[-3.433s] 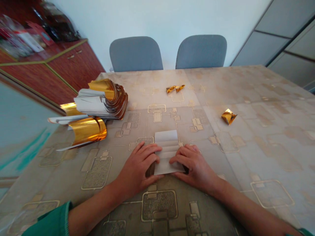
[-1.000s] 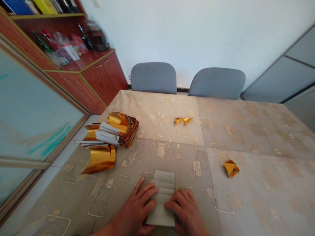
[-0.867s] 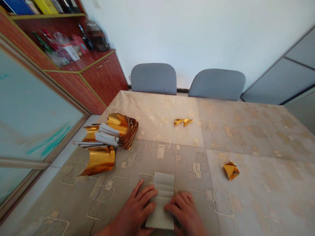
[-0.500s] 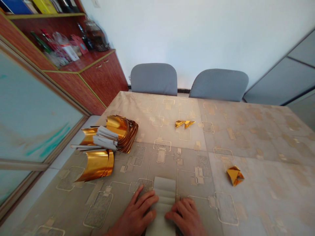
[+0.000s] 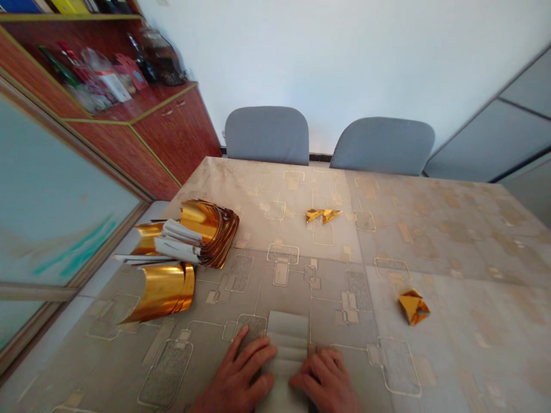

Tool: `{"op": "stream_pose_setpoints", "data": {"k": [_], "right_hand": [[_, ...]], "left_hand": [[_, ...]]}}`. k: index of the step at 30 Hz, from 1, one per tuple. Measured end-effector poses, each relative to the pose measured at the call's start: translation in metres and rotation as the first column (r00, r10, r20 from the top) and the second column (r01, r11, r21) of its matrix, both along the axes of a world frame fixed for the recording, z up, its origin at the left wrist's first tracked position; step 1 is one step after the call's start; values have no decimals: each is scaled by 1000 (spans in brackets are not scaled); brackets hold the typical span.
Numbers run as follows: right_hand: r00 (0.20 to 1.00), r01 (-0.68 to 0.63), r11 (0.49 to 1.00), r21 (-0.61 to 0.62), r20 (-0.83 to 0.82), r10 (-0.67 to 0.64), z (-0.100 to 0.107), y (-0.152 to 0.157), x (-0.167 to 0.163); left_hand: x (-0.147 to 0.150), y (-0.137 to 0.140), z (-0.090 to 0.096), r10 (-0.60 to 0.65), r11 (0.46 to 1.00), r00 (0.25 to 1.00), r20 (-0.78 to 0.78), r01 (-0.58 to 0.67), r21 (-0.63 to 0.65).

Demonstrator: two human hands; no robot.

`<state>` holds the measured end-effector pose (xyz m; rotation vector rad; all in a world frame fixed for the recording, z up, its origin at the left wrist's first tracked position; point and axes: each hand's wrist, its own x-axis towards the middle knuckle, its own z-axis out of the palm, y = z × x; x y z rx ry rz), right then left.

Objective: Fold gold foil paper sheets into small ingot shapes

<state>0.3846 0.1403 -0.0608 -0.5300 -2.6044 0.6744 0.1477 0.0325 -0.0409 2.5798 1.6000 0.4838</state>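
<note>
A pale grey-green strip of paper [image 5: 287,338] lies at the table's front edge, with several crosswise creases. My left hand [image 5: 241,370] rests at its left side, fingers spread and fingertips on the paper's edge. On the opposite side, my right hand [image 5: 325,376] has its fingers curled, the thumb over the paper's right edge. The paper's near end runs out of the picture. A folded gold paper piece [image 5: 414,307] sits to the right, and another gold folded piece [image 5: 322,215] lies farther back.
At the left of the patterned table [image 5: 241,275] stand a bent stack of gold paper sheets [image 5: 206,229], white paper [image 5: 178,244] and loose curved gold sheets [image 5: 166,289]. Two grey chairs [image 5: 267,135] are behind the table. A wooden cabinet [image 5: 176,137] is at the back left.
Both hands keep nearly the same places on the paper strip. The view has shifted slightly, so the stack at the left appears a little farther left.
</note>
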Motion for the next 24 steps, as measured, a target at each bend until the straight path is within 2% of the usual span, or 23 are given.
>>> {"op": "stream_pose_setpoints", "data": {"k": [4, 9, 17, 24], "right_hand": [[1000, 26, 1000, -14, -12, -26, 1, -1, 0], [1000, 13, 1000, 18, 27, -14, 2, 0, -1], [999, -20, 999, 46, 32, 19, 2, 4, 1], [1000, -20, 998, 61, -1, 20, 3, 6, -1]], "left_hand": [[3, 1, 1, -13, 1000, 1000, -4, 13, 19], [12, 0, -14, 123, 983, 988, 90, -134, 128], [16, -3, -28, 124, 974, 988, 96, -140, 179], [18, 0, -28, 126, 965, 985, 121, -149, 214]]}}
